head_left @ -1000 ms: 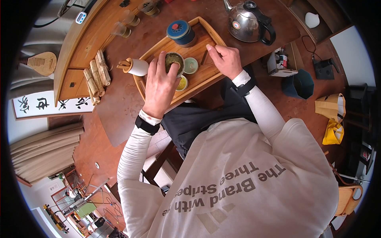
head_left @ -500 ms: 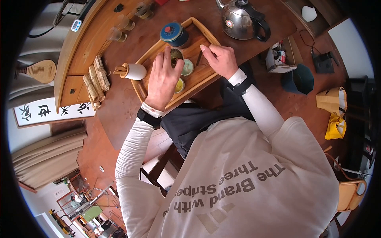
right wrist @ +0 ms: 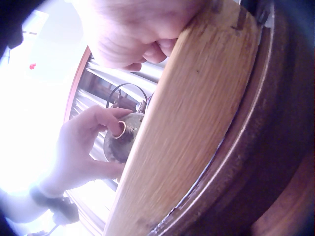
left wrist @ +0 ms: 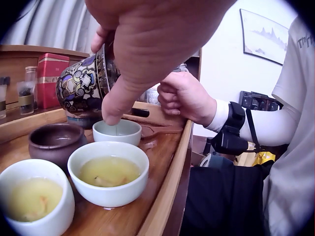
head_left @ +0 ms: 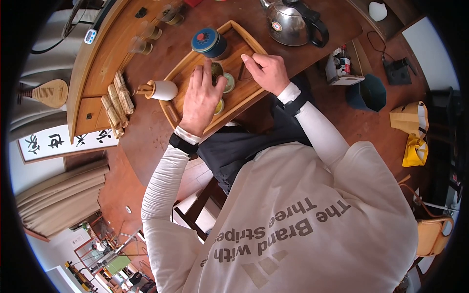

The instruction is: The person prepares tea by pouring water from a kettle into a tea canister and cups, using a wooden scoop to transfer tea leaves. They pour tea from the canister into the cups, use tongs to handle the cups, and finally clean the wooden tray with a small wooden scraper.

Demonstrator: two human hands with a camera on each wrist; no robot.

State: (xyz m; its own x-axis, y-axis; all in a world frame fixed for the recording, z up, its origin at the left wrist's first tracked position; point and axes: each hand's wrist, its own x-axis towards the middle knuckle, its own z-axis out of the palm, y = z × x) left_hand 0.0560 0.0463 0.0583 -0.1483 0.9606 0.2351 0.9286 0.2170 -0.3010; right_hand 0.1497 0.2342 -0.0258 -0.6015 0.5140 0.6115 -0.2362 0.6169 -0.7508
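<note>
Over the middle of the wooden tray (head_left: pixel 244 100), the person's left hand (head_left: pixel 201 101) grips a patterned cup (left wrist: pixel 81 86), tilted, just above a small pale green cup (left wrist: pixel 117 132). Thumb and fingers are spread around its body, moderately apart, one fingertip at a ring on top. From here I can't tell whether anything is running out. The right hand (head_left: pixel 267 73) hangs by the tray's near rim, fingers curled in, with nothing in them that I can see.

I'd judge the patterned cup stiff, fairly light, and breakable if knocked; its glossy enamel-like coat could turn slippery when wet. High on the sides near the rim looks the surest hold, with a finger steadying the top. Black, gold, white and violet swirls cover its rounded wall.

Toward the tray's near edge sit two smooth white bowls (left wrist: pixel 108 174) of yellow-green tea, thin-lipped and easy to spill; beside them is a squat, dark brown cup (left wrist: pixel 56 142), perhaps clay. The tray is pale, straight-grained wood with raised sides. A round blue tin (head_left: pixel 209 43) stands at its far side, a white canister (head_left: pixel 164 90) by its left end, and a shiny metal kettle (head_left: pixel 288 24) beyond it on the reddish desk (head_left: pixel 337 31).
</note>
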